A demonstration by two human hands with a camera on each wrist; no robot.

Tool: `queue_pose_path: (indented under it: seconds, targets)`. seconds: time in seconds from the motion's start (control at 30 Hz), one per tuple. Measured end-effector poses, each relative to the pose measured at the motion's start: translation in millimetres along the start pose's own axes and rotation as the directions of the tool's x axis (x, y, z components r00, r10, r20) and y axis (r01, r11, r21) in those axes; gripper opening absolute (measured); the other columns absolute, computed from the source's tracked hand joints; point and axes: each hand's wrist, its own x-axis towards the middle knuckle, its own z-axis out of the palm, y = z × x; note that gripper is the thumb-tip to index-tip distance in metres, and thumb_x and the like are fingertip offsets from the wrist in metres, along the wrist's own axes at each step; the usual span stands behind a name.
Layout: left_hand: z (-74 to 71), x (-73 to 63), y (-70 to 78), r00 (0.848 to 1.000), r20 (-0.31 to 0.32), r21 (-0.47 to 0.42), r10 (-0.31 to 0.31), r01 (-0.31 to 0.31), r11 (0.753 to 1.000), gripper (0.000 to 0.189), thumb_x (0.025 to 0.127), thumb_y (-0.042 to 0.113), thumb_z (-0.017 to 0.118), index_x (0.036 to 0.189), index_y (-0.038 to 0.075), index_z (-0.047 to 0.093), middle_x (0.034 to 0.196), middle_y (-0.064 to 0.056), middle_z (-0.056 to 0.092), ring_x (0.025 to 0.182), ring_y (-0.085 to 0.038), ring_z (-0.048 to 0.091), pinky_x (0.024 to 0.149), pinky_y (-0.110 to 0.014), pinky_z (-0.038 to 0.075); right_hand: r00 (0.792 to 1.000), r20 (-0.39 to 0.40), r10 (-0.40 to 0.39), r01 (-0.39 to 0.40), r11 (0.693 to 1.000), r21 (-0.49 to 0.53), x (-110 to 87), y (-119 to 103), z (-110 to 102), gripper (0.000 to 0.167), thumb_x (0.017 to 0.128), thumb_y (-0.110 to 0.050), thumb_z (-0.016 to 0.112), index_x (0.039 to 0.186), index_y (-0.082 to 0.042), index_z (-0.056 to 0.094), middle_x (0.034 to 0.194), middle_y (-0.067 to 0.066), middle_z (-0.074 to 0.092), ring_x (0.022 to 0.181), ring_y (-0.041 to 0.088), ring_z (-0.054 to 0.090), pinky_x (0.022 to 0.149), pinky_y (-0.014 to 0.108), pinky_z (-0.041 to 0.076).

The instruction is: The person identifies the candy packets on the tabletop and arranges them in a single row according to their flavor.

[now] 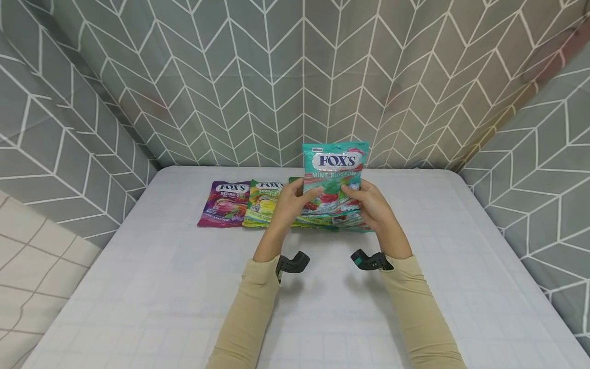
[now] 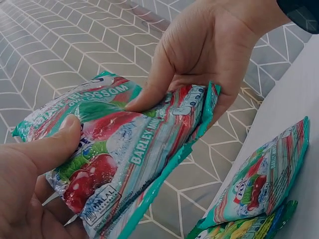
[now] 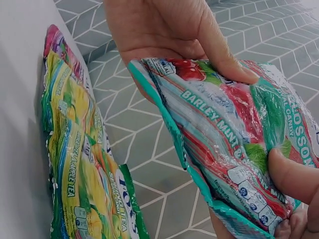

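A teal candy bag (image 1: 335, 174) marked FOX'S Mint Blossom is held upright above the table between both hands. My left hand (image 1: 291, 202) grips its left side, thumb across the printed front. On the opposite side my right hand (image 1: 375, 207) pinches it, thumb also on the front. Both thumbs press into the shiny wrapper in the left wrist view, where a second teal candy bag (image 2: 264, 174) lies on the table behind. Yellow-green candy bags (image 3: 82, 164) lie beside it, and a purple Berries candy bag (image 1: 226, 204) is at the left end of the row.
The bags lie along the far part of a white-covered table (image 1: 161, 287). A grey curtain (image 1: 276, 82) with white zigzag lines rises behind the table and along its sides. Black wrist cameras (image 1: 293, 262) sit at both sleeve cuffs.
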Motion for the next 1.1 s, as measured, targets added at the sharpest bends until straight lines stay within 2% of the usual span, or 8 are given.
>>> queue_pose_path:
  seconds: [0.07, 0.17, 0.43, 0.6, 0.8, 0.9, 1.0, 1.1]
  targets:
    - [0.2, -0.7, 1.0, 1.0, 0.004, -0.013, 0.008, -0.008, 1.0, 0.035, 0.092, 0.034, 0.068, 0.121, 0.015, 0.067, 0.094, -0.002, 0.067, 0.08, -0.015, 0.052, 0.072, -0.031, 0.043, 1.0, 0.015, -0.018, 0.018, 1.0, -0.009, 0.2, 1, 0, 0.04, 0.101, -0.014, 0.052, 0.138, -0.005, 0.042, 0.117, 0.002, 0.061, 0.111, 0.021, 0.056, 0.089, 0.034, 0.047]
    - [-0.1, -1.1, 1.9, 1.0, 0.005, -0.034, 0.008, -0.008, 0.999, 0.035, 0.092, 0.032, 0.067, 0.122, 0.013, 0.066, 0.097, -0.003, 0.067, 0.083, -0.015, 0.054, 0.074, -0.031, 0.045, 0.999, 0.016, -0.039, 0.039, 0.999, -0.027, 0.2, 0, 0, 0.043, 0.101, -0.014, 0.052, 0.141, -0.005, 0.039, 0.12, 0.003, 0.06, 0.113, 0.022, 0.055, 0.091, 0.035, 0.046]
    - [0.9, -1.2, 3.8, 0.999, -0.009, -0.049, -0.046, 0.046, 0.998, 0.039, 0.092, 0.033, 0.068, 0.123, 0.011, 0.066, 0.109, -0.006, 0.069, 0.099, -0.02, 0.061, 0.086, -0.037, 0.048, 0.998, 0.008, -0.055, 0.055, 0.995, -0.079, -0.2, -1, -1, 0.04, 0.1, -0.015, 0.053, 0.137, -0.005, 0.042, 0.116, 0.004, 0.062, 0.109, 0.022, 0.057, 0.088, 0.036, 0.047]
    - [4.9, -0.6, 4.4, 0.994, -0.039, -0.043, -0.104, 0.102, 0.994, 0.041, 0.09, 0.037, 0.069, 0.12, 0.009, 0.067, 0.105, -0.006, 0.07, 0.096, -0.019, 0.063, 0.083, -0.034, 0.05, 0.998, 0.017, -0.062, 0.064, 0.993, -0.096, -2.4, -3, -2, 0.038, 0.101, -0.015, 0.051, 0.136, -0.001, 0.044, 0.108, 0.003, 0.065, 0.099, 0.02, 0.062, 0.081, 0.033, 0.051]
    - [11.0, 3.2, 3.5, 0.976, -0.081, -0.015, -0.204, 0.204, 0.979, 0.047, 0.088, 0.042, 0.07, 0.118, 0.006, 0.068, 0.098, -0.005, 0.071, 0.088, -0.018, 0.065, 0.078, -0.031, 0.052, 0.998, -0.016, -0.053, 0.051, 0.99, -0.132, -3.7, -5, -3, 0.043, 0.101, -0.018, 0.052, 0.137, 0.004, 0.044, 0.101, 0.002, 0.066, 0.091, 0.016, 0.064, 0.075, 0.03, 0.053]
    - [14.6, 6.1, 2.0, 0.965, -0.04, 0.004, -0.26, 0.26, 0.966, 0.047, 0.09, 0.042, 0.068, 0.119, 0.005, 0.067, 0.099, -0.006, 0.071, 0.089, -0.018, 0.065, 0.08, -0.032, 0.051, 0.997, -0.067, -0.042, 0.029, 0.984, -0.175, -5.0, -4, -8, 0.046, 0.101, -0.02, 0.052, 0.139, 0.004, 0.042, 0.105, 0.005, 0.064, 0.091, 0.015, 0.063, 0.076, 0.028, 0.052]
    - [18.8, 8.8, 0.4, 0.949, 0.053, -0.006, -0.312, 0.313, 0.95, 0.046, 0.095, 0.037, 0.062, 0.125, 0.003, 0.063, 0.107, -0.009, 0.069, 0.096, -0.02, 0.065, 0.085, -0.034, 0.051, 0.992, -0.12, -0.026, -0.001, 0.974, -0.226, -8.0, -2, -18, 0.05, 0.101, -0.022, 0.052, 0.142, 0.003, 0.038, 0.113, 0.01, 0.06, 0.095, 0.015, 0.06, 0.077, 0.027, 0.05]
    - [24.3, 12.3, -3.6, 0.925, 0.145, -0.062, -0.351, 0.363, 0.93, 0.045, 0.1, 0.028, 0.056, 0.133, -0.001, 0.055, 0.118, -0.013, 0.065, 0.106, -0.024, 0.063, 0.091, -0.036, 0.049, 0.988, -0.156, -0.02, -0.024, 0.962, -0.273, -11.3, 0, -29, 0.056, 0.101, -0.024, 0.052, 0.146, 0.003, 0.031, 0.121, 0.016, 0.055, 0.098, 0.015, 0.057, 0.08, 0.025, 0.048]
